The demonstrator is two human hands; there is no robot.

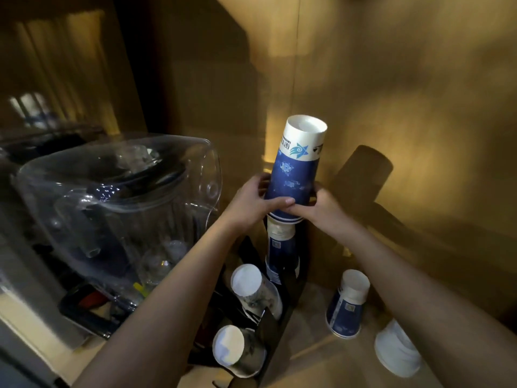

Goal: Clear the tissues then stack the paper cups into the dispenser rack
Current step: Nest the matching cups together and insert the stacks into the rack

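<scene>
Cups (pixel 347 306) stood upturned on our counter; nearer, two lay in the rack (pixel 279 320). Beyond, our left hand (pixel 253 198) and right hand (pixel 321 204) gripped a blue cup (pixel 293 175) atop the stack, its print too blurred to read.

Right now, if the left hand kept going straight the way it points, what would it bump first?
The left hand points right, across the blue cup it grips. Its thumb already nearly meets the right hand, so probably that, though depth is unclear.
</scene>
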